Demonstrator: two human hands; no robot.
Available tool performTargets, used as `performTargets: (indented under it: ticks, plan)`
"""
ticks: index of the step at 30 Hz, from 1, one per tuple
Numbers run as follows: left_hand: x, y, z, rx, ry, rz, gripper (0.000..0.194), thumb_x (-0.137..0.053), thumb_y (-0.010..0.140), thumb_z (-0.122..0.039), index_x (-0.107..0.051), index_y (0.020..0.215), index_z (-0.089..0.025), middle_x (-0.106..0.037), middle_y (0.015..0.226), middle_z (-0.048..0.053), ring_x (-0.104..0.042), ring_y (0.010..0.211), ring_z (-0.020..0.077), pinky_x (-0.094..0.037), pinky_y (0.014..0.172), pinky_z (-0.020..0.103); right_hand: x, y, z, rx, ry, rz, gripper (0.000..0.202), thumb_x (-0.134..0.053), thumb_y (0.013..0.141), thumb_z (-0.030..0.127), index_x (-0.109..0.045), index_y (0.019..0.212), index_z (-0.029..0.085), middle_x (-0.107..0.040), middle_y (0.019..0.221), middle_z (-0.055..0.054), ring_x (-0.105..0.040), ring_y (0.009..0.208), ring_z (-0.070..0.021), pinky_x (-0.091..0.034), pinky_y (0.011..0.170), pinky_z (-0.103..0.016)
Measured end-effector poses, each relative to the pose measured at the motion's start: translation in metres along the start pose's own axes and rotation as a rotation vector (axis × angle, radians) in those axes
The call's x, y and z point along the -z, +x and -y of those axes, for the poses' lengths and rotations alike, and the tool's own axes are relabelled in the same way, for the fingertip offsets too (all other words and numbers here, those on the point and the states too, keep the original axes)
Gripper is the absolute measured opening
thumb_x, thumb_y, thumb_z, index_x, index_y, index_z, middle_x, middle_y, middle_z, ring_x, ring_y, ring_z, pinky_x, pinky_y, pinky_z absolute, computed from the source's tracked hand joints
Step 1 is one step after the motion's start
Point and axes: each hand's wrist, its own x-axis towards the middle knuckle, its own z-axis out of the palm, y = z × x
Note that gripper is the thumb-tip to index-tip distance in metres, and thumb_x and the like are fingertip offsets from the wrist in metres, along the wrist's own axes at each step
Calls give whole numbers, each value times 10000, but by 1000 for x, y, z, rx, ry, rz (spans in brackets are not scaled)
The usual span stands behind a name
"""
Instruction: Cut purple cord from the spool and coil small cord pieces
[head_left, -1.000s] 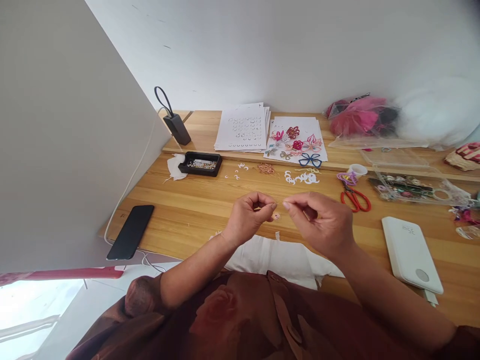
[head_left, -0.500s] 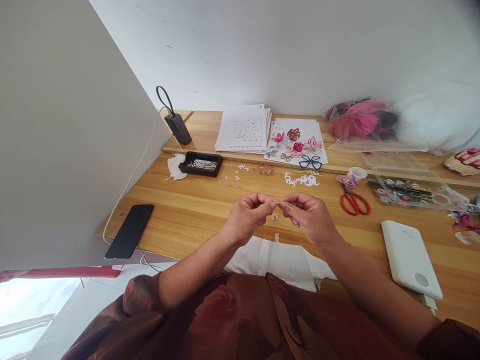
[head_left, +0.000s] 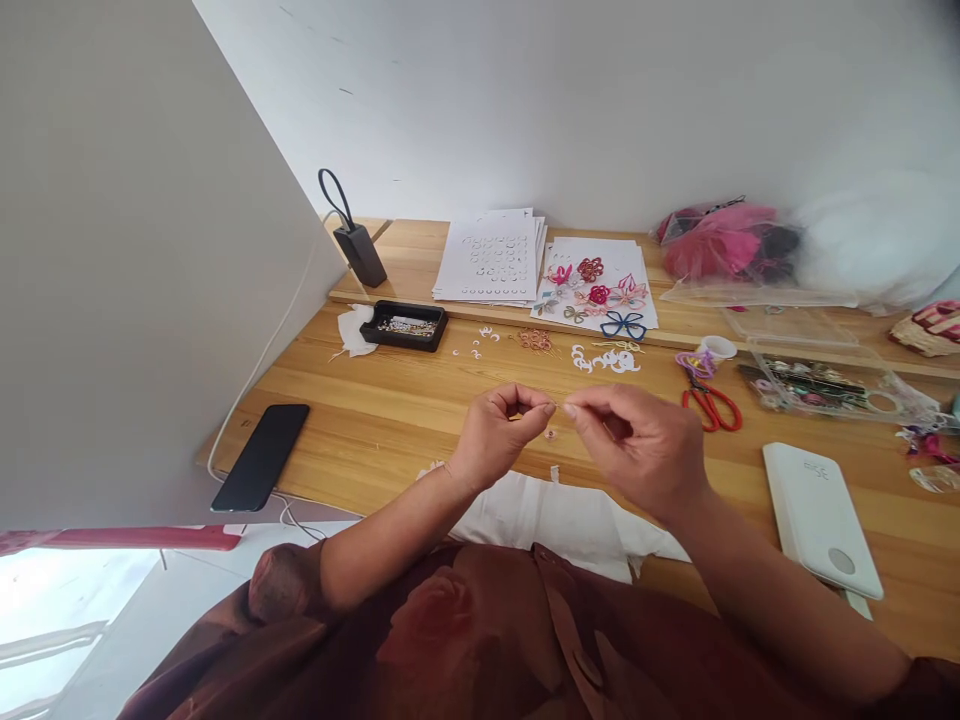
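My left hand (head_left: 501,440) is held above the table with thumb and index finger pinched on a thin gold-coloured strand (head_left: 559,404), either thread or fine wire. Facing it, my right hand (head_left: 641,445) pinches the strand's other side between thumb and index fingertip. A narrow gap parts the two sets of fingertips, and most of the strand is too fine or too hidden to follow. Just below the gap a small pinkish round piece (head_left: 550,434) shows; whether it hangs or lies on the table I cannot tell. A white cloth (head_left: 536,510) lies at the table's front edge.
Behind my hands lie white crescent cut-outs (head_left: 619,360) and copper-coloured wire pieces (head_left: 535,341). Red-handled scissors (head_left: 712,405) and a white power bank (head_left: 821,520) are on the right. A black tray (head_left: 405,328) of small bits and a phone (head_left: 262,455) are on the left.
My right hand has turned and its fingertips have drawn slightly to the right, away from the left ones. The strand's end that stuck out over the right fingers no longer shows. The left hand stays nearly still.
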Motion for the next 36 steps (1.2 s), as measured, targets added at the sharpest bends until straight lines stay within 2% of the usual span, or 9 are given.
performTargets:
  ticks: [5, 11, 18, 21, 24, 27, 29, 32, 36]
  plan:
    - [-1, -3, -5, 53, -57, 83, 333, -870, 727, -452, -712, 768, -162, -648, 671, -10, -476, 561, 74, -383, 585, 251, 2, 15, -17, -273, 205, 73, 114, -705, 893, 284, -755, 820, 211, -698, 678, 1, -520, 534, -111, -390, 502, -261]
    - [-2, -3, -9, 136, -133, 58, 379, -907, 668, -459, -711, 756, -148, -636, 645, -12, -398, 522, 52, -300, 526, 236, -8, 17, -32, -467, 454, 119, 185, -767, 813, 364, -734, 742, 197, -594, 586, 21, -428, 507, -97, -328, 468, -256]
    - [-4, 1, -9, 165, -222, 0, 407, -923, 630, -468, -698, 731, -144, -593, 634, -28, -390, 525, 45, -285, 525, 230, -28, 0, -34, -719, 701, 184, 315, -837, 758, 475, -700, 734, 192, -608, 566, 23, -429, 442, -89, -323, 425, -250]
    - [-5, 3, -5, 146, -217, -59, 390, -908, 647, -460, -699, 744, -146, -584, 638, -37, -393, 530, 47, -307, 534, 227, -35, -13, -26, -580, 545, 157, 263, -793, 823, 425, -698, 736, 196, -663, 613, -6, -482, 486, -111, -365, 456, -262]
    - [-4, 3, 0, 95, -162, -100, 345, -885, 684, -436, -710, 759, -149, -625, 682, -23, -442, 563, 59, -365, 571, 227, -34, -22, -14, -302, 254, 134, 159, -679, 923, 287, -730, 797, 205, -691, 647, -13, -531, 529, -124, -407, 519, -274]
    - [-3, 2, 3, 31, -60, -113, 291, -852, 736, -412, -724, 787, -156, -695, 770, 13, -560, 660, 97, -454, 655, 244, -26, -24, -4, -28, -11, 127, 171, -610, 949, 187, -743, 847, 217, -714, 683, -26, -603, 596, -152, -446, 597, -298]
    - [-1, 1, 3, 1, -1, -81, 262, -837, 757, -393, -729, 799, -158, -718, 796, 31, -615, 718, 125, -490, 698, 260, -19, -20, 0, 79, -119, 122, 180, -599, 953, 168, -752, 872, 220, -730, 718, -41, -640, 652, -174, -459, 640, -314]
    - [1, -1, 1, -32, 41, 16, 257, -830, 772, -394, -728, 793, -159, -718, 775, 38, -628, 717, 138, -496, 690, 266, -8, -8, 2, 78, -113, 121, 168, -613, 957, 189, -764, 894, 231, -741, 740, -39, -636, 656, -174, -460, 647, -316]
    - [2, -3, -3, -33, 36, 97, 297, -845, 770, -432, -728, 776, -159, -713, 764, 40, -613, 707, 135, -488, 681, 268, -1, 11, -9, -180, 106, 161, 134, -666, 932, 259, -766, 847, 233, -729, 713, -11, -566, 572, -134, -420, 554, -284]
